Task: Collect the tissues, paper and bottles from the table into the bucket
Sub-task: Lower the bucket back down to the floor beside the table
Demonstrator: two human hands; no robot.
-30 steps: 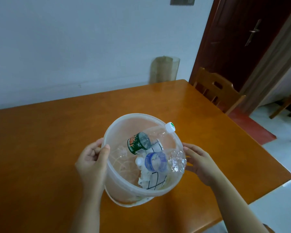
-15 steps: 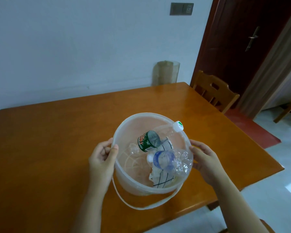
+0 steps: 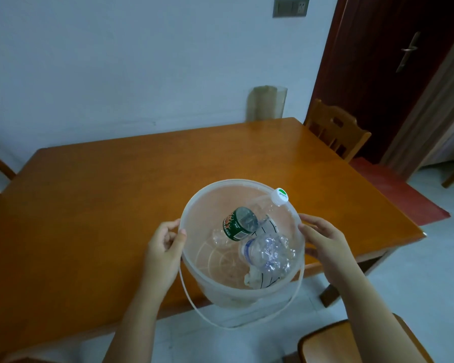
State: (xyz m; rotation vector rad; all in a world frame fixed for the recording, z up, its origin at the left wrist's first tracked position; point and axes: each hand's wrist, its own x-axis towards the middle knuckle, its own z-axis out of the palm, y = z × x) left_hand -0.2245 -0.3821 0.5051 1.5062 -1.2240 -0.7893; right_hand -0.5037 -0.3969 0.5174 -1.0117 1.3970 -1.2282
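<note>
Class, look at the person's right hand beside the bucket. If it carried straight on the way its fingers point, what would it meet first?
The right hand points left, so it would first meet the translucent white plastic bucket at its rim; whether it already touches there is unclear. Beyond that wall lies the crumpled clear plastic bottle.

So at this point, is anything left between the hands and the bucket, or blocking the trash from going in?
Nothing visible. The left hand and right hand are already at the bucket rim. The bottles and paper lie inside it, and the table shows no leftover items.
</note>
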